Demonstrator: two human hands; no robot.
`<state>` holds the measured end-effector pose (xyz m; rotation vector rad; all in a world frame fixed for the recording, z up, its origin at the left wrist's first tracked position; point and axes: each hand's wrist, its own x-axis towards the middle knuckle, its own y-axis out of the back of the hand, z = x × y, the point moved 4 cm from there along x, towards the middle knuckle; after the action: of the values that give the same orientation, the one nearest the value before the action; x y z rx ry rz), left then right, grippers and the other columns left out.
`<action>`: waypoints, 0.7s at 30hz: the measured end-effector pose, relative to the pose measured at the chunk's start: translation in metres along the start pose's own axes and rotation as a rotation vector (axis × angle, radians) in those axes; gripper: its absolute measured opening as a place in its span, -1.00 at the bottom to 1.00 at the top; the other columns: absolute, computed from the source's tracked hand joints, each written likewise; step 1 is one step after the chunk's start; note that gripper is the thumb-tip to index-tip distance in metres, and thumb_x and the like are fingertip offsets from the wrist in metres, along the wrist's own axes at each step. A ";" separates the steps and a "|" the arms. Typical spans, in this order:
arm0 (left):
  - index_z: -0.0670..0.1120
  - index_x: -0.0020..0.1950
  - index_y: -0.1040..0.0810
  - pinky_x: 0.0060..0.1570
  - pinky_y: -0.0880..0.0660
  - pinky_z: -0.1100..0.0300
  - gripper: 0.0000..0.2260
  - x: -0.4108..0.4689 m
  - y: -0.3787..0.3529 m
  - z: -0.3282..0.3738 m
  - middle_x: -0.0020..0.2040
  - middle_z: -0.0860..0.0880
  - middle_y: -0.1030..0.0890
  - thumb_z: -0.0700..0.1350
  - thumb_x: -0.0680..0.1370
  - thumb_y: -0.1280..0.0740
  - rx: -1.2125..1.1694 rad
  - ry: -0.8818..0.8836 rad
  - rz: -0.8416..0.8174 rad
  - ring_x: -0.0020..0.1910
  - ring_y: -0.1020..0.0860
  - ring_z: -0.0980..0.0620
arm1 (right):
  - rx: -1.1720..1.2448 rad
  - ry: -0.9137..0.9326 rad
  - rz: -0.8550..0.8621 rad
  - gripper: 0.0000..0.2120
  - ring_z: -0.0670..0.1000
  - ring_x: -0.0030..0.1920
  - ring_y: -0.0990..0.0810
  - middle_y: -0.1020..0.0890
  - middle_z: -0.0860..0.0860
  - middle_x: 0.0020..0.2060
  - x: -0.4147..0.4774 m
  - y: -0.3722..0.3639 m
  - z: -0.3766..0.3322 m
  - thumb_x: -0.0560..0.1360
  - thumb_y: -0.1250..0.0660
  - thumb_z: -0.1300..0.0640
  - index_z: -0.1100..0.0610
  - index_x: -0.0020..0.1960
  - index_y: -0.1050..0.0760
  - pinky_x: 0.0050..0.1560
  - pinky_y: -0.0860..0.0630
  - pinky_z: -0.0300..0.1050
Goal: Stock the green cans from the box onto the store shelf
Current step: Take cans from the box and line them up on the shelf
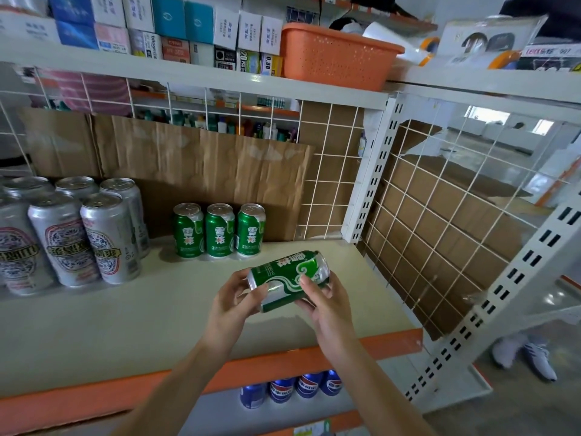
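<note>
Store shelving of white metal with orange edge strips fills the view, seen from above by the person stocking it. The middle shelf (pixel 157 309) is pale and mostly bare at the front. Both hands hold one green can (pixel 287 278) in the air just over the shelf's front half, and it touches nothing else. The can lies on its side, tilted, with one end up and to the right. The left hand (pixel 232 306) pinches the lower left end, thumb on top and fingers curled beneath. The right hand (pixel 323 306) wraps the middle, thumb across the label and fingers under it. This two-handed hold looks like a way to turn the can upright, or face its label forward, before setting it down. At the back of the shelf a row of green cans (pixel 220 229), three in all, stands upright and close together, labels facing out, against cardboard (pixel 204 165) that lines the wire back. There is room to their right and in front, so the held can likely goes there. Taller silver cans (pixel 94 237) cluster to the left, near the row but apart from it. An orange basket (pixel 336 55) sits on the shelf above, and blue cans (pixel 301 385) show on the shelf below. The box is out of view.
</note>
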<state>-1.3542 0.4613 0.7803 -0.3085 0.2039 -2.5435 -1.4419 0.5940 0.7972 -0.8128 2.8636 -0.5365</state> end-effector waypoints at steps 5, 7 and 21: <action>-0.14 0.15 -0.50 -0.11 -0.60 0.12 -0.21 -0.001 -0.002 0.002 0.01 -0.09 -0.65 0.29 0.08 -0.54 -0.004 0.032 -0.091 -0.05 -0.62 0.01 | -0.127 0.104 0.001 -0.50 0.01 -0.04 -0.67 -0.64 0.11 -0.01 0.008 0.002 -0.013 0.27 -0.53 0.24 0.16 0.17 -0.47 -0.16 -0.59 -0.22; -0.12 0.17 -0.50 -0.10 -0.60 0.13 -0.19 0.000 -0.002 0.003 0.01 -0.07 -0.65 0.30 0.07 -0.54 0.030 0.056 -0.144 -0.06 -0.62 0.02 | -0.191 0.159 -0.030 -0.43 -0.08 -0.08 -0.66 -0.64 0.08 -0.03 0.011 0.001 -0.023 0.20 -0.51 0.19 0.15 0.19 -0.46 -0.15 -0.59 -0.22; -0.14 0.25 -0.48 0.05 -0.53 0.15 -0.45 0.002 -0.011 0.006 0.15 -0.12 -0.61 0.02 0.31 -0.47 0.159 0.164 -0.407 0.11 -0.58 -0.09 | -0.697 0.190 -0.242 -0.36 -0.11 0.04 -0.58 -0.59 -0.09 0.04 0.021 -0.013 -0.065 0.15 -0.53 0.03 -0.04 0.21 -0.43 -0.08 -0.52 -0.32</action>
<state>-1.3595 0.4688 0.7889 -0.0830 -0.0035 -2.9691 -1.4667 0.5921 0.8617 -1.2644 3.1627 0.4350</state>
